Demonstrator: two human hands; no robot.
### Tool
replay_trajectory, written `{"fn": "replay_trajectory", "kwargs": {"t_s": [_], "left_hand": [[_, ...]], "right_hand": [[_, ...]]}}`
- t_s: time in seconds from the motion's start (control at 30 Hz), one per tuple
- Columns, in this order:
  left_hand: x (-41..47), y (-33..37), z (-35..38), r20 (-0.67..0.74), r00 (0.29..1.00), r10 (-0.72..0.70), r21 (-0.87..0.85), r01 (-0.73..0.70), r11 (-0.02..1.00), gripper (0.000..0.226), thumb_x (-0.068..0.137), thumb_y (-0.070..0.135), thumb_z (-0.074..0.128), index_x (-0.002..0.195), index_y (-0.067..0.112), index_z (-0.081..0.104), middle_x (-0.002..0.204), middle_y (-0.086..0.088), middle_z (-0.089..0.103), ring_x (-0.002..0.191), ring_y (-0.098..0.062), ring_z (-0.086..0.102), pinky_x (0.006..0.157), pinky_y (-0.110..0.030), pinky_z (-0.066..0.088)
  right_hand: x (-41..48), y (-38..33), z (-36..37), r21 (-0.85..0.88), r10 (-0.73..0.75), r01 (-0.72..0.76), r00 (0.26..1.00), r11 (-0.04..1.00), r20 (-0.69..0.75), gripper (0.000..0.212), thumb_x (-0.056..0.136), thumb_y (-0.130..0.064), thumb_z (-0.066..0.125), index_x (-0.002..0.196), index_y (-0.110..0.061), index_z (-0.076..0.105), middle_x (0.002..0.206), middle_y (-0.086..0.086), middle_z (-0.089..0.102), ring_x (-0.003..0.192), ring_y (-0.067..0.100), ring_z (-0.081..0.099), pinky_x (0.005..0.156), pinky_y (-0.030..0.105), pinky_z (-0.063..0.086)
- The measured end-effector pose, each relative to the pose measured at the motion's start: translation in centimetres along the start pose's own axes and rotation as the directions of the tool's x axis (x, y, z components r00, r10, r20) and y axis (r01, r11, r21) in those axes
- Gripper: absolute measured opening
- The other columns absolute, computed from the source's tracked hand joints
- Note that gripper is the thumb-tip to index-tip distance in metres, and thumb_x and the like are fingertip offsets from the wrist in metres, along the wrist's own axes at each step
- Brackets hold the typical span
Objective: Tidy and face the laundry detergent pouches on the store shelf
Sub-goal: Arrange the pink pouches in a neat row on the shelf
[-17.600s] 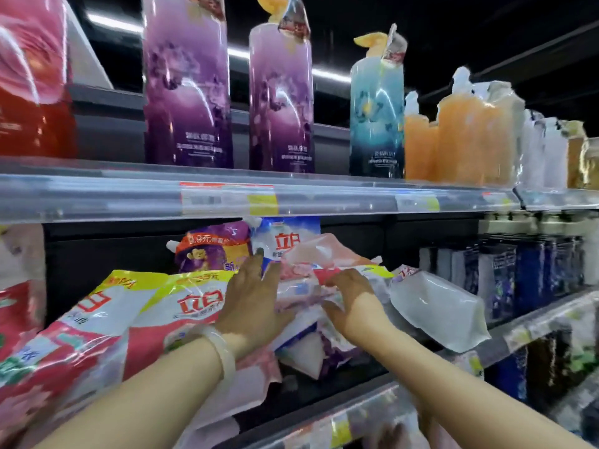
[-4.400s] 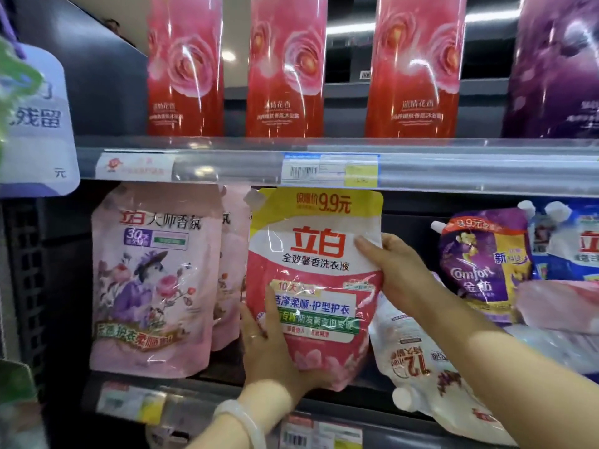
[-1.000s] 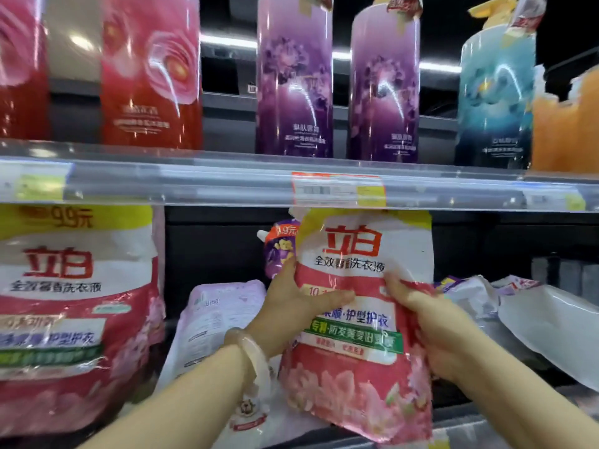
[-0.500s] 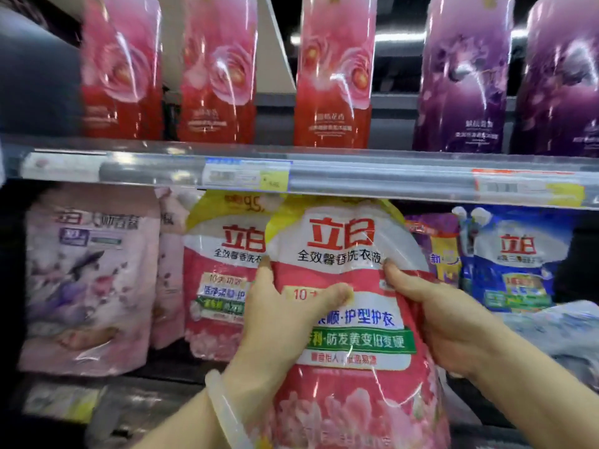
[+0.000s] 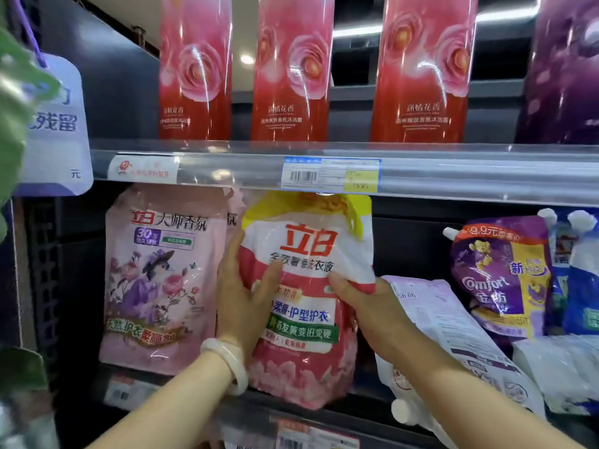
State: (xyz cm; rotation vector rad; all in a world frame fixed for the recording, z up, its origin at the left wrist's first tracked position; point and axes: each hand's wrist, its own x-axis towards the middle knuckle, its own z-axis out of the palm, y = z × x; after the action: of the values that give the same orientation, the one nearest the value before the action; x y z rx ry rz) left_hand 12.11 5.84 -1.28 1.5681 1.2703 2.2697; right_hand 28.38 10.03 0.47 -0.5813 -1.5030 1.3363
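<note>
A red, white and yellow detergent pouch (image 5: 311, 254) stands upright on the lower shelf, label facing me. My left hand (image 5: 243, 296) grips its left edge, thumb across the front. My right hand (image 5: 366, 306) holds its right edge with the thumb on the front. Left of it stands a pale pink pouch (image 5: 162, 280) with a bird picture, upright and facing out. To the right a lilac pouch (image 5: 447, 328) lies tilted, back side showing, spout (image 5: 402, 411) down. Behind my hands, any pouch at the rear is hidden.
A purple Comfort pouch (image 5: 502, 277) and blue pouches (image 5: 580, 280) stand at the far right. The upper shelf rail (image 5: 453, 170) with price tags runs just above the pouch tops. Tall red bottles (image 5: 291, 69) stand above. A hanging sign (image 5: 55, 124) is on the left.
The view has swung left. Both hands have carried the red pouch back into the shelf, so it now stands beside the pink pouch, in front of the earlier red one.
</note>
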Motion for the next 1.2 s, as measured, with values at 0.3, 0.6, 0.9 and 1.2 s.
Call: {"fn": "replay_trajectory", "kwargs": {"t_s": [0.3, 0.6, 0.9, 1.2], "left_hand": [[-2.4, -1.3, -0.6, 0.093, 0.995, 0.04, 0.381, -0.073, 0.922, 0.101, 0.062, 0.086, 0.038, 0.145, 0.038, 0.007, 0.157, 0.0, 0.007, 0.144, -0.017, 0.01, 0.116, -0.044, 0.017], [-5.1, -4.1, 0.6, 0.31, 0.95, -0.043, 0.76, -0.22, 0.612, 0.126, 0.034, 0.103, 0.012, 0.132, 0.043, -0.038, 0.142, 0.008, -0.045, 0.134, -0.016, -0.04, 0.105, -0.055, -0.011], [-4.9, -4.2, 0.6, 0.276, 0.961, -0.036, 0.743, -0.189, 0.642, 0.123, 0.04, 0.102, 0.017, 0.137, 0.043, -0.031, 0.153, -0.008, -0.02, 0.135, -0.011, -0.038, 0.11, -0.059, -0.003], [-8.3, -0.1, 1.7, 0.492, 0.831, 0.26, 0.514, -0.518, 0.683, 0.078, 0.082, 0.073, 0.027, 0.147, 0.035, 0.006, 0.157, 0.01, -0.018, 0.145, -0.01, -0.014, 0.118, -0.025, -0.006]], "right_hand": [[0.9, -2.9, -0.7, 0.177, -0.112, 0.108, 0.994, 0.978, 0.015, 0.022, 0.086, 0.003, 0.055, 0.098, -0.012, 0.066, 0.082, 0.001, 0.076, 0.071, 0.015, 0.073, 0.06, 0.026, 0.059], [2.0, -3.9, -0.6, -0.242, -0.321, 0.308, 0.947, 0.92, -0.016, 0.02, 0.087, -0.001, 0.058, 0.081, -0.016, 0.07, 0.064, -0.008, 0.073, 0.061, 0.006, 0.068, 0.059, 0.02, 0.056], [-1.7, -1.5, -1.4, -0.499, 0.023, -0.012, 1.0, 0.867, 0.016, 0.052, 0.068, -0.005, 0.079, 0.105, -0.022, 0.047, 0.102, -0.002, 0.066, 0.099, 0.018, 0.066, 0.09, 0.043, 0.055], [-5.0, -4.7, -7.7, -0.668, -0.028, -0.026, 0.997, 0.744, -0.069, 0.028, 0.081, -0.016, 0.069, 0.107, -0.011, 0.059, 0.091, -0.005, 0.058, 0.086, 0.009, 0.059, 0.079, 0.014, 0.049]]}}
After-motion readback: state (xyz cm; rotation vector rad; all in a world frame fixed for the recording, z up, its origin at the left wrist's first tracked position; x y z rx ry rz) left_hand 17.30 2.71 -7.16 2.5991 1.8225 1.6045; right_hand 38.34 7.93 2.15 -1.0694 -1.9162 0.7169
